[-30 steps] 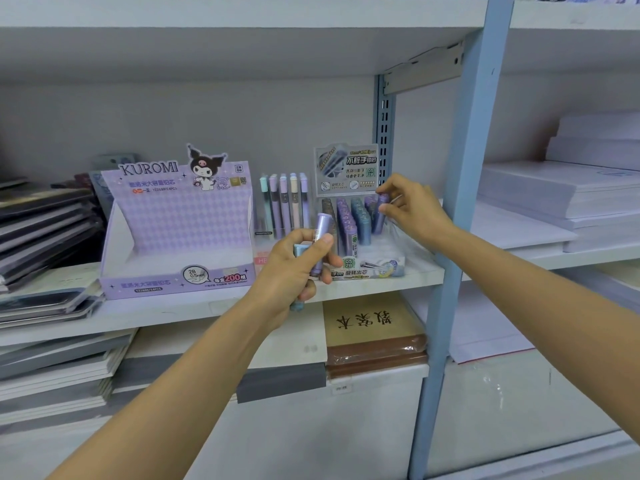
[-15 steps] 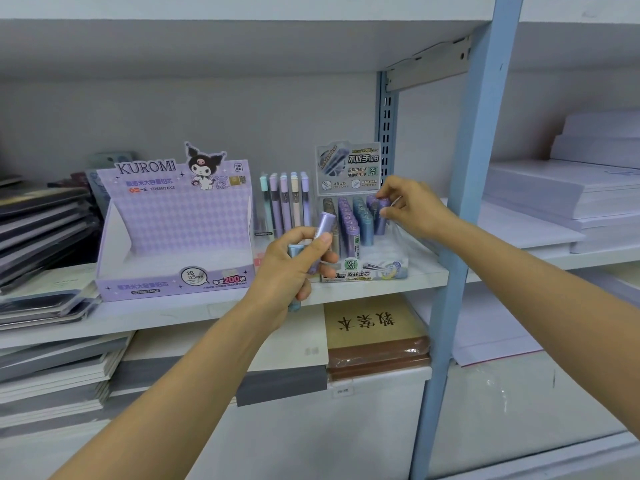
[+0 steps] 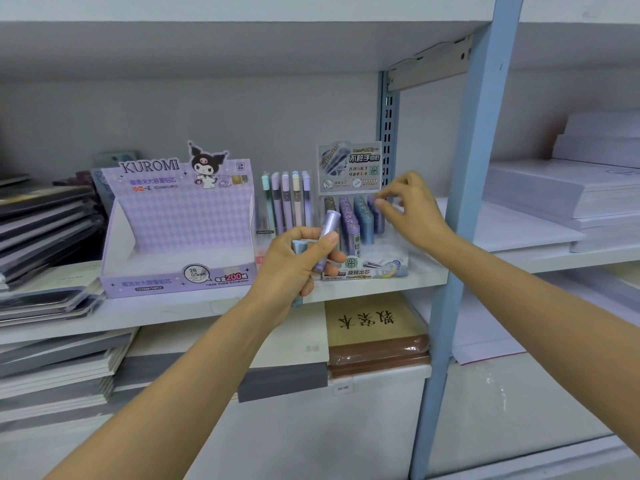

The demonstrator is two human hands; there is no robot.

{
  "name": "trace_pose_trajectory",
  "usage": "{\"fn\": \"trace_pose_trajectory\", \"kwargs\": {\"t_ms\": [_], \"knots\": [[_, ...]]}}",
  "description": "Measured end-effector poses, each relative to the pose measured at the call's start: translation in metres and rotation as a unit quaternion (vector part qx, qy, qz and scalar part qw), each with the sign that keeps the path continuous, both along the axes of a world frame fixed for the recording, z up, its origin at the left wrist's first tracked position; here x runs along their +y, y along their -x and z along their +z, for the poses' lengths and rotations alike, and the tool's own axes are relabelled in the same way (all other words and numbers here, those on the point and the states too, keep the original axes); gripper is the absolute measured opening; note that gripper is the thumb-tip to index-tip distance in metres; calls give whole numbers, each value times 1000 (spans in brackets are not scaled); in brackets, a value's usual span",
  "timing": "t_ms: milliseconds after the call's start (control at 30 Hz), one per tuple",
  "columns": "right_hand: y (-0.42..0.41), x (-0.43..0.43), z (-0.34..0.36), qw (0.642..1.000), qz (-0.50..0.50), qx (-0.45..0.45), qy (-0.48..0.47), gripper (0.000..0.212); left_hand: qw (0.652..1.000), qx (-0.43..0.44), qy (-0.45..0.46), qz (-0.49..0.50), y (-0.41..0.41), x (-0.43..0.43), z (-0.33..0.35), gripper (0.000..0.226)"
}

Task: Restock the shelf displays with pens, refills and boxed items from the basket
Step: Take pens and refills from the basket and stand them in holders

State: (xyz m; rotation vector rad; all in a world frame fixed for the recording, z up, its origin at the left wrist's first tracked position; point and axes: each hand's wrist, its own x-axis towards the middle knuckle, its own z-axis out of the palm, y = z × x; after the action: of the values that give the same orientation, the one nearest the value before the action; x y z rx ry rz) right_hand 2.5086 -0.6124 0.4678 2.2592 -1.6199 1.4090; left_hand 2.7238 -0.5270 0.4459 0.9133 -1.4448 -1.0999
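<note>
Up front in the head view, the shelf (image 3: 156,306) edge runs left to right just beyond the left hand (image 3: 294,261). A blue upright post (image 3: 460,237) stands just right of the refill display (image 3: 381,263), so the right hand (image 3: 412,213) works in the narrow room between post and display. Bare slots show at the display's near right; its far rows are packed with upright tubes below a header card (image 3: 349,168). Left of it stand a pack of pens (image 3: 285,199) and the Kuromi box (image 3: 180,271). The left hand is curled around a purple refill tube (image 3: 329,225) and a blue refill tube (image 3: 299,245), near the display's front left corner. The right hand's thumb and fingers pinch the top of a standing tube (image 3: 371,202) in the far right row.
</note>
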Motion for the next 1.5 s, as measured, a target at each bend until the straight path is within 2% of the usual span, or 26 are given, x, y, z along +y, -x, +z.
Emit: {"fn": "trace_pose_trajectory", "kwargs": {"t_ms": [67,133,233,300,367,467,600,700,800,867,1033,1100,1233,1367,1500], "knots": [[-5,18,11,995,75,-63,15,19,1000,-1,3,2,2,1,1,29],[-11,38,20,967,211,-136,-41,21,1000,-5,11,4,5,2,2,28],[-18,57,21,927,330,-121,-129,19,999,-18,26,4,13,4,3,26],[-17,61,19,920,345,-130,-133,14,999,-15,33,11,15,6,4,25],[-10,62,18,914,343,-180,-119,9,999,12,38,17,14,7,5,25],[0,64,13,893,361,-225,-147,11,997,56,37,31,12,8,8,22],[-1,72,6,883,380,-173,-215,16,995,84,31,54,16,11,10,17],[-5,78,5,897,363,-147,-203,14,994,78,31,66,19,14,11,21],[-9,80,12,911,332,-198,-147,23,995,44,61,70,22,17,13,14],[-12,79,17,917,323,-193,-132,25,994,17,83,70,26,18,13,11],[-10,71,19,926,314,-173,-114,12,996,-3,75,46,28,16,13,15],[-3,63,20,937,274,-204,-70,12,999,10,31,44,26,12,13,22],[12,42,17,965,134,-225,-2,13,998,63,-19,1,25,5,10,18],[16,26,3,986,44,-160,-9,16,999,31,19,-9,18,4,4,17],[13,18,-7,991,33,-126,-7,20,998,23,51,-10,12,8,4,18]]}}
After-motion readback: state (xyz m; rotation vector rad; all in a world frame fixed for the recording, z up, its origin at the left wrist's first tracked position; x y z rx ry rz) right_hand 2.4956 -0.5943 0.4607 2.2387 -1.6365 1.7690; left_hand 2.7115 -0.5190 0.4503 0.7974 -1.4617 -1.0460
